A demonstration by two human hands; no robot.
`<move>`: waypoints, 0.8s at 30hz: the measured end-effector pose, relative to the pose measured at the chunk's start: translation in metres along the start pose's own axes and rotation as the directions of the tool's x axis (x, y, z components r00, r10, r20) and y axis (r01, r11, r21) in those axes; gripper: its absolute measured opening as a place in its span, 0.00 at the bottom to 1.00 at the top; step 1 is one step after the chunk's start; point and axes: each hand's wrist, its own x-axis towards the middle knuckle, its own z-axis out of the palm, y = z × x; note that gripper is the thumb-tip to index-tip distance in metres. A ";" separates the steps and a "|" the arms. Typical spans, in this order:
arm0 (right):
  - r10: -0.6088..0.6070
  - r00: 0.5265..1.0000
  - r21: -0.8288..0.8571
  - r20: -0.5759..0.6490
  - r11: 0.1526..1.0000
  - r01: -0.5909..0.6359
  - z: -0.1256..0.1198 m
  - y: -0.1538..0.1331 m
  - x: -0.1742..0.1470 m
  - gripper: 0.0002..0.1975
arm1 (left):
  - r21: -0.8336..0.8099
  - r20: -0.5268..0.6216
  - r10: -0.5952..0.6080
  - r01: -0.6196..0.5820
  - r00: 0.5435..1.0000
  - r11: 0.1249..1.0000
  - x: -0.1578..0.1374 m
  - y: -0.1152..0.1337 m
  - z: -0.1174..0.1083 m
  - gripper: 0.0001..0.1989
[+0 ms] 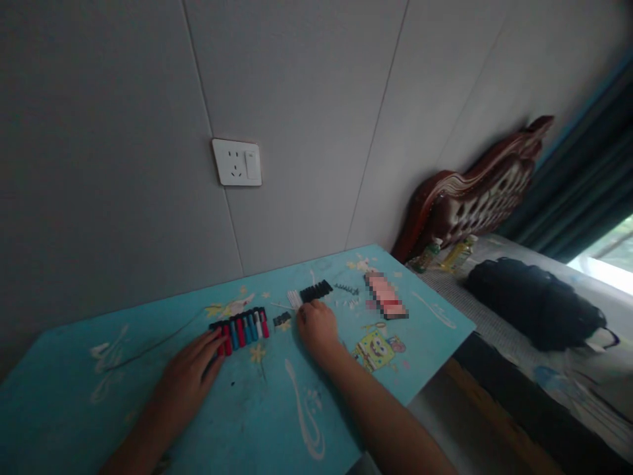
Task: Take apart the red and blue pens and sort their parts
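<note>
My left hand [190,366] reaches over the table with fingers stretched out and thumb apart, its tips touching the left end of a row of short tubes [241,332]. The tubes are red, blue and white with black ends, lying side by side. My right hand [318,324] has its fingers curled together beside several thin white sticks [293,299]; what is in the fingers, if anything, is hidden. Just beyond it lies a row of black pieces [316,290]. A few small dark parts [281,320] sit between the hands.
The light blue table [237,422] has printed cartoons and meets a grey wall with a socket [237,162]. Small springs [346,289] and tiny white pieces [352,303] lie right of the black row, near a blurred pink item [386,295]. A bed with a black bag [537,300] stands at right.
</note>
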 end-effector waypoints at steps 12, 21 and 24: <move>0.075 0.997 -0.004 -0.020 0.997 -0.075 0.009 0.001 0.006 0.11 | 0.035 0.061 0.042 -0.045 0.997 0.998 -0.012 -0.020 0.009 0.23; 0.057 0.997 0.016 -0.054 0.998 -0.056 0.005 0.003 0.006 0.11 | 0.006 0.109 -0.022 0.022 0.994 1.000 -0.012 -0.018 0.003 0.24; 0.081 0.996 0.025 -0.045 0.997 -0.080 0.003 0.003 0.006 0.12 | 0.000 0.113 -0.028 0.028 0.993 1.000 -0.011 -0.014 -0.001 0.23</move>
